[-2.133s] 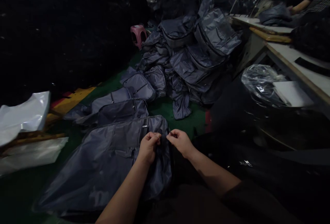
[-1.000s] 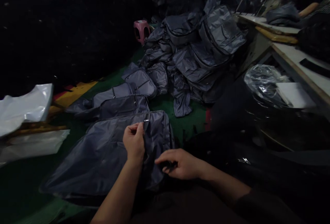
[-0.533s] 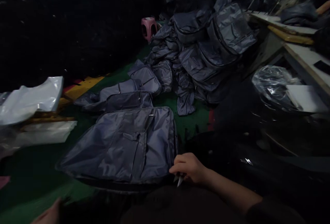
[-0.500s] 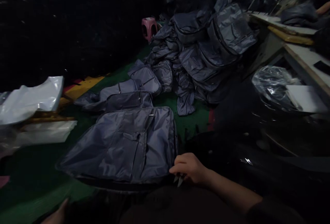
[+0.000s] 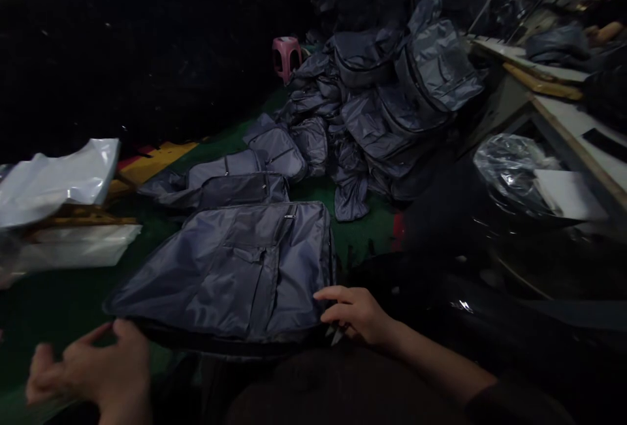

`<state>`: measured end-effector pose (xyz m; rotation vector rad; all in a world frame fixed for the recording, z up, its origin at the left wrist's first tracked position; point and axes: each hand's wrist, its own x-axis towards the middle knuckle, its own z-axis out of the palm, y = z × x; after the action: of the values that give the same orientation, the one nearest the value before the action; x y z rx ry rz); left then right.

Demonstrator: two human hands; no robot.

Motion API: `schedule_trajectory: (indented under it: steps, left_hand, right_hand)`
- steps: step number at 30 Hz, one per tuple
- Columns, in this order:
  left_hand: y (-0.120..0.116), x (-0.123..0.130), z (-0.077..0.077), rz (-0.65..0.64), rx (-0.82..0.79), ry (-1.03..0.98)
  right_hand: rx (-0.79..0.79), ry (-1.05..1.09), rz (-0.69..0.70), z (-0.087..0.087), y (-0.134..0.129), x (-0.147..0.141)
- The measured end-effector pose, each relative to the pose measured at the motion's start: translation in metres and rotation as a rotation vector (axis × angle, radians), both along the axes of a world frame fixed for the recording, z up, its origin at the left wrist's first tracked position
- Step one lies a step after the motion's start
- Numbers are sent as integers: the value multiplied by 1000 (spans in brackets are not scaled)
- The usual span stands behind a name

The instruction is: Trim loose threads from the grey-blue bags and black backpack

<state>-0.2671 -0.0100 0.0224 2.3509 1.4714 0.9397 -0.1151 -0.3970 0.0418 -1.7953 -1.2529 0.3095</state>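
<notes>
A dark grey-blue bag [image 5: 235, 275] with pockets and a zip pull lies flat in front of me, its lining side showing. My right hand [image 5: 360, 313] is at its right edge, index finger stretched onto the fabric. Under the curled fingers of that hand, the two pointed blades of thread snips [image 5: 336, 333] stick out; their handles are hidden in the palm. My left hand [image 5: 98, 363] is beside the bag's near left corner, slightly blurred, fingers apart and nothing visible in them.
Beyond the bag, more grey bags [image 5: 372, 105] are heaped on the green floor. A pink stool [image 5: 287, 58] stands behind. White plastic sheets [image 5: 59, 177] lie at left. On the right are a bench [image 5: 588, 125], clear plastic wrap [image 5: 509, 164] and another person's hand [image 5: 605, 33].
My left hand has come up from the bottom edge to the bag's near left corner. My right hand's index finger has straightened over the bag, the snips still held.
</notes>
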Motion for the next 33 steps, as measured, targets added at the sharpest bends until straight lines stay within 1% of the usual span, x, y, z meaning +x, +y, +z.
schedule_trajectory:
  steps: [1, 2, 3, 4, 6, 7, 8, 9, 10, 11, 13, 16, 19, 22, 25, 27, 29, 31, 33]
  left_hand:
    - [-8, 12, 11, 29, 43, -43]
    - [-20, 25, 23, -81, 2, -43]
    - [-37, 37, 35, -221, -128, -45]
    - [-56, 48, 47, -405, -304, 0]
    - [-99, 65, 66, -845, -593, 50]
    - [-120, 70, 72, -1048, -685, 95]
    - [-138, 74, 76, -1202, -754, 150]
    - [-154, 76, 78, -1308, -798, 196]
    - [-166, 76, 79, -1385, -823, 236]
    - [-175, 76, 77, -1428, -831, 264]
    - [-184, 75, 72, -1451, -807, 281]
    - [-187, 71, 61, -1440, -703, 245]
    - [-187, 67, 56, -1475, -565, 210]
    - [-188, 64, 56, -1486, -461, 210]
    - [-190, 62, 59, -1473, -473, 215]
    - [-190, 62, 61, -1443, -532, 200]
    - [-191, 62, 62, -1385, -604, 198]
    - [-192, 63, 63, -1320, -671, 221]
    - [-194, 66, 63, -1275, -713, 259]
  right_hand:
    - [-14, 17, 30, 3, 1, 3]
    - [-34, 34, 59, 8, 2, 7]
    - [-58, 51, 83, 13, 3, 10]
    - [-82, 66, 96, 19, 4, 13]
    - [-126, 106, 112, 31, 5, 18]
    - [-137, 131, 115, 36, 5, 20]
    - [-138, 160, 103, 39, 6, 20]
    - [-132, 199, 74, 41, 6, 20]
    - [-125, 249, 25, 41, 7, 19]
    - [-121, 317, -37, 40, 8, 19]
    - [-125, 505, -168, 36, 10, 17]
    - [-122, 779, -312, 30, 14, 16]
    - [-55, 885, -445, 31, 16, 17]
    - [49, 1010, -536, 33, 16, 19]
    - [196, 1136, -597, 32, 10, 25]
    - [312, 1130, -690, 29, 3, 34]
    - [399, 1024, -868, 25, -9, 46]
    - [407, 845, -1063, 19, -22, 60]
    - [342, 671, -1200, 12, -35, 70]
